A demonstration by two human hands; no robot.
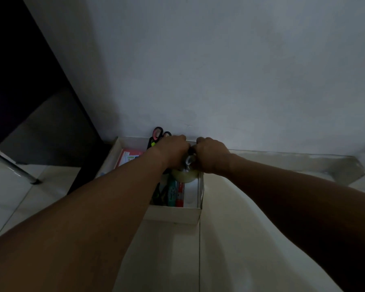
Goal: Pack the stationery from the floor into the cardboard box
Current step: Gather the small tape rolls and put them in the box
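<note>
Dim room with pale floor tiles (173, 260) and a plain white wall (219, 70) right behind, plus a dark piece of furniture (30, 81) off to the left on a metal leg (19, 171). From the head camera, the cardboard box (173, 214) sits on the floor against the wall, already holding a pink booklet (128, 158), a red marker (180, 193), a teal pen-like thing (172, 191), a roll of clear tape (184, 175) and black scissors (159, 133) poking up at the far edge. Both arms reach in over it, the left hand (173, 151) and right hand (212, 154) almost touching, fingers curled together around a small shiny silver thing (189, 159) between them just above the tape, too dark to tell what it is.
</note>
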